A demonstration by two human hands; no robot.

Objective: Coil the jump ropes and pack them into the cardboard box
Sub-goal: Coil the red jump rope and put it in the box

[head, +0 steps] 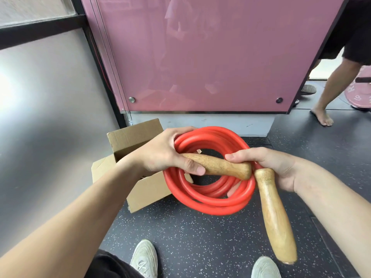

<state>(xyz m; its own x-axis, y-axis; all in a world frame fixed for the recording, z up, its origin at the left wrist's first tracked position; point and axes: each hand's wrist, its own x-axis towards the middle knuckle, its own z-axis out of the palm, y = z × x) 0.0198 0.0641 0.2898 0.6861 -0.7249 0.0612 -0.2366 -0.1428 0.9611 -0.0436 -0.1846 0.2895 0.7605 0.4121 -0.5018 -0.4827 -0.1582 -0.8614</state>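
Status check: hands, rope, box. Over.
Left hand grips red rope coil and one wooden handle. Right hand grips coil's other side, second handle hanging. Cardboard box open below, nothing blocking.

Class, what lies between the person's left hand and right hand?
In the head view, a wooden handle of the coiled red jump rope spans from the left hand to the right hand.

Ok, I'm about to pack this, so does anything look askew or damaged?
No damage shows. The red rope is coiled evenly, but one wooden handle juts out below the right hand, outside the coil.
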